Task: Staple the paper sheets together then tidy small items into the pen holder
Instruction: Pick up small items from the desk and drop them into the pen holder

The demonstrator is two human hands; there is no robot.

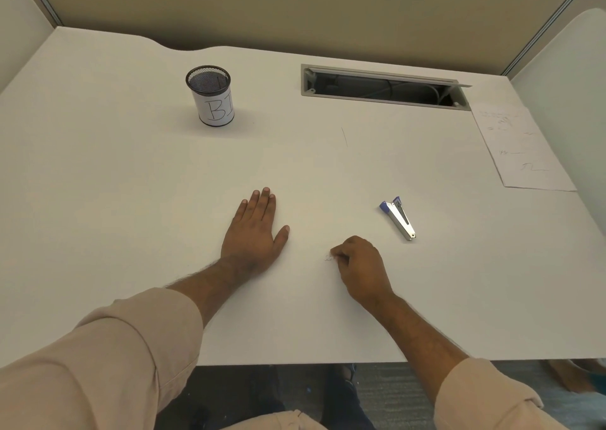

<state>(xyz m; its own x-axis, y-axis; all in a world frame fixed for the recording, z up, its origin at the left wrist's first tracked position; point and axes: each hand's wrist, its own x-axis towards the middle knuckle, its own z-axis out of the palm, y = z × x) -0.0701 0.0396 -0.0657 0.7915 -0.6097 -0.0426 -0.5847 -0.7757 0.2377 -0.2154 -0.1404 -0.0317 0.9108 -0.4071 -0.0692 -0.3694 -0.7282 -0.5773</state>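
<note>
One mesh pen holder (210, 97), upright at upper left on the white desk (114, 183), with a paper label marked "B". One open cable slot (383, 88) at upper centre-right. One set of paper sheets (521, 149) flat at the right edge. One blue-and-silver stapler (398, 217) at centre right, near the right hand (359, 265), apart from it. Left hand (254, 233) spread flat on the desk at centre. Right hand curled, fingertips pinching something small and faint at the desk surface; too small to identify.
</note>
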